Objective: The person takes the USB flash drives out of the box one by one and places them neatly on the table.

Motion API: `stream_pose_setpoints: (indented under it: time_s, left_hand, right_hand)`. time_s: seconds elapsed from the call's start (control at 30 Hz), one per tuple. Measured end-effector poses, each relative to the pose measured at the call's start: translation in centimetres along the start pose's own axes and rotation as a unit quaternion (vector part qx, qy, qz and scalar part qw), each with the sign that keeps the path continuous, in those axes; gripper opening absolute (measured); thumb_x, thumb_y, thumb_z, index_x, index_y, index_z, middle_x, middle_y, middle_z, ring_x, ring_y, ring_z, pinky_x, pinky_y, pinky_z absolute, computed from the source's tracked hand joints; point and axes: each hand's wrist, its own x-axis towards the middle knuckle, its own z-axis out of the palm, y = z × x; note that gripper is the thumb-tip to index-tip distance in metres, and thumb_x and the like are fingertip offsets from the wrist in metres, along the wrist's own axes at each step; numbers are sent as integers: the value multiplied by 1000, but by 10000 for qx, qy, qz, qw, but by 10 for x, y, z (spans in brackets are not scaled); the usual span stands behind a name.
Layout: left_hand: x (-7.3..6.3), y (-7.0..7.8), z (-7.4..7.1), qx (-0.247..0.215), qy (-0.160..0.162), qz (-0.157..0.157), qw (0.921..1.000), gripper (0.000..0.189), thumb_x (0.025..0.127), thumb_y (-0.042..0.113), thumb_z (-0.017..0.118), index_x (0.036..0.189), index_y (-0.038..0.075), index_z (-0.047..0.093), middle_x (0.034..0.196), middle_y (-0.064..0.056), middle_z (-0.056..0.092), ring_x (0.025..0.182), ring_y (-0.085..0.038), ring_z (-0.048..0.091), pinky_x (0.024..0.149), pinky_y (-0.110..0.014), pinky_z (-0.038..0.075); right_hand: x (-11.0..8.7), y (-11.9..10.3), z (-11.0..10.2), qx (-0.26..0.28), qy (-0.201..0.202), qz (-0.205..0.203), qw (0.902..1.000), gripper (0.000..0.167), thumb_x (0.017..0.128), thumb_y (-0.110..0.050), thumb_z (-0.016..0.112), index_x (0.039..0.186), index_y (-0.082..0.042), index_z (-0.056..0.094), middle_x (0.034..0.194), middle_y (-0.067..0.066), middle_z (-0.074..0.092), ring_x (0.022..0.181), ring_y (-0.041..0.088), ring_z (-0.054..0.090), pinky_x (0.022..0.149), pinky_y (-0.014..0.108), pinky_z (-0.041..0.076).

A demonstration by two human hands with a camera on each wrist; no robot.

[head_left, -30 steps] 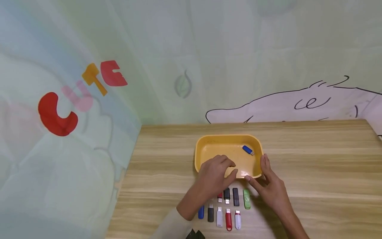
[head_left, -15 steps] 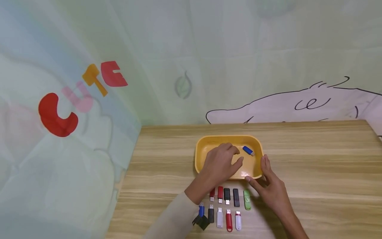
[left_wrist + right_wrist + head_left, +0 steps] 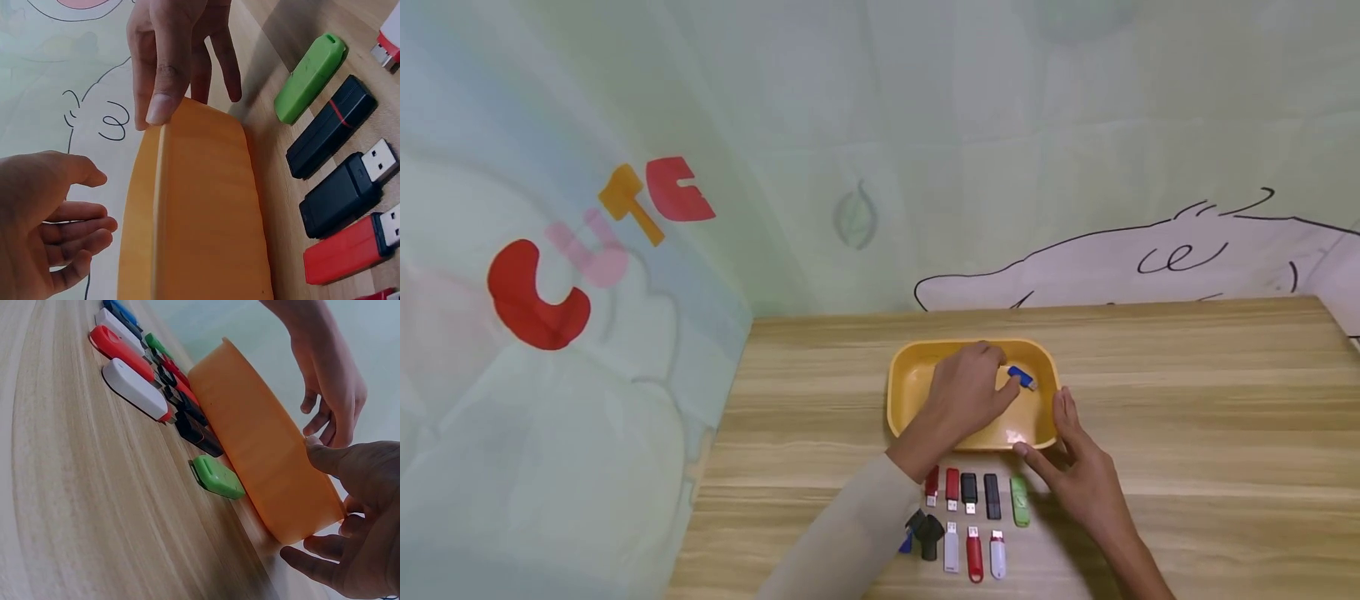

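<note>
A yellow plastic tray (image 3: 1024, 421) stands on the table with a blue USB stick (image 3: 1018, 375) lying in its right part. My left hand (image 3: 966, 387) hovers over the tray, thumb close to the blue stick; whether they touch cannot be told. In the left wrist view that hand's thumb and fingers (image 3: 78, 240) are apart, holding nothing visible. My right hand (image 3: 1088, 479) holds the tray's near right corner, thumb at the rim and fingers (image 3: 328, 547) along the outer side. Nearest this hand on the table lies a green USB stick (image 3: 1019, 502).
In front of the tray several USB sticks lie in two rows, among them a black one (image 3: 969, 492), a long red one (image 3: 974, 557) and a white one (image 3: 997, 557). My left sleeve (image 3: 857, 525) hides part of the rows. A printed curtain (image 3: 820, 167) hangs behind the table.
My left hand has moved right and farther back across the tray, toward the blue USB stick. The right hand stays at the tray's corner.
</note>
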Motion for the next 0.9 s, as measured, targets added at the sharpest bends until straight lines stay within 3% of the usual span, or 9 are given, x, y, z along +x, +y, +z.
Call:
stream_pose_setpoints:
  time_s: [0.13, 0.23, 0.57, 0.9]
  left_hand:
    - [7, 2, 5, 55, -157, -58, 9998, 40, 100, 45, 70, 123, 13, 76, 107, 2, 72, 77, -7, 60, 59, -18, 48]
    - [12, 4, 7, 110, -234, -75, 9996, 39, 99, 46, 71, 119, 13, 76, 98, 3, 69, 75, -8, 58, 56, -18, 46]
    - [23, 12, 21, 339, -395, -211, 9984, 39, 96, 50, 75, 111, 13, 75, 85, 5, 58, 68, -7, 54, 50, -17, 40]
    - [30, 17, 36, 662, -635, -263, 9954, 38, 96, 53, 74, 86, 17, 66, 76, 5, 53, 64, -9, 52, 47, -20, 37]
  right_hand:
    - [-2, 0, -1, 22, -7, -53, 10000, 98, 95, -44, 79, 167, -8, 21, 175, 15, 16, 158, 43, 28, 120, 56, 32]
    - [-3, 0, -1, 26, 19, -126, 9999, 99, 95, -45, 79, 167, -8, 21, 175, 16, 17, 157, 45, 29, 120, 59, 33]
    - [-3, 0, -1, 28, 32, -114, 9999, 99, 95, -46, 79, 167, -9, 22, 175, 15, 17, 157, 43, 30, 119, 57, 33]
    - [-2, 2, -1, 79, 60, -147, 9998, 97, 95, -45, 79, 167, -9, 23, 175, 13, 18, 159, 40, 28, 121, 48, 30]
